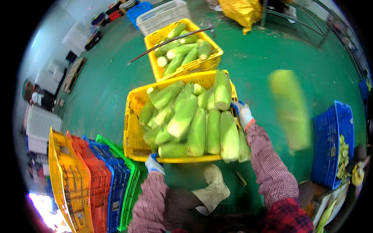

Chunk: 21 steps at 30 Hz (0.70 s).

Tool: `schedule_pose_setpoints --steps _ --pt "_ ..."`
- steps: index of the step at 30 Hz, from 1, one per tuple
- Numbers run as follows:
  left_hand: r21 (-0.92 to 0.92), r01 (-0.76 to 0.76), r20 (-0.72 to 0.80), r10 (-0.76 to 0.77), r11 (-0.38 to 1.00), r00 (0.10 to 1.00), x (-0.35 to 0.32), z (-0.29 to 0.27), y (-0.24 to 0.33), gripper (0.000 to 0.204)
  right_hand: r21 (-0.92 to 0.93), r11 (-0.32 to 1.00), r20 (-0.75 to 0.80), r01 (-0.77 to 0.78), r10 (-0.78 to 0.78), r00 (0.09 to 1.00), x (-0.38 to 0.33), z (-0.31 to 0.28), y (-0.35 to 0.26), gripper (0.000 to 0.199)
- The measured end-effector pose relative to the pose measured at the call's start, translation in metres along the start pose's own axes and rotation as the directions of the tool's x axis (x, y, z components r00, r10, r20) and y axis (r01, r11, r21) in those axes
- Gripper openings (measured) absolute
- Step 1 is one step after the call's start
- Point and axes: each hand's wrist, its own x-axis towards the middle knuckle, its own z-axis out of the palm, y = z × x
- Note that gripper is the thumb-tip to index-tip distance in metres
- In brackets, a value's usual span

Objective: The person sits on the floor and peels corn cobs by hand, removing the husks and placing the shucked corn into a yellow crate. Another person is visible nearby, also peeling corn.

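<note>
A yellow plastic crate point(134, 136) full of green husked corn ears point(185, 116) is in front of me, with some ears at its right edge leaning over the rim. My left hand point(155, 165), in a white and blue glove, is closed on the crate's near rim. At the crate's right side my right hand point(244, 114), gloved alike, grips the rim, its fingertips partly hidden. To the right, a single corn ear point(290, 110) appears blurred in mid-air, apart from both hands.
Behind stands another yellow crate point(213, 62) of corn with a thin metal rod point(167, 46) across it. Orange, red, blue and green crates point(79, 182) stand on edge at left. A blue crate point(325, 145) is at right. A boot point(213, 186) is on the green floor.
</note>
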Motion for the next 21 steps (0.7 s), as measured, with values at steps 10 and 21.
schedule_pose_setpoints --steps 10,21 --pt "0.079 -0.17 0.307 0.138 0.982 0.942 -0.133 -0.016 0.118 0.048 0.859 0.24 0.383 -0.453 0.287 0.878 0.042 0.098 0.022 0.039" --pt "0.803 -0.551 0.256 0.966 -0.227 -0.025 -0.329 -0.257 0.345 0.048 0.361 0.864 0.465 -0.352 0.16 0.871 0.098 -0.003 -0.147 0.056"
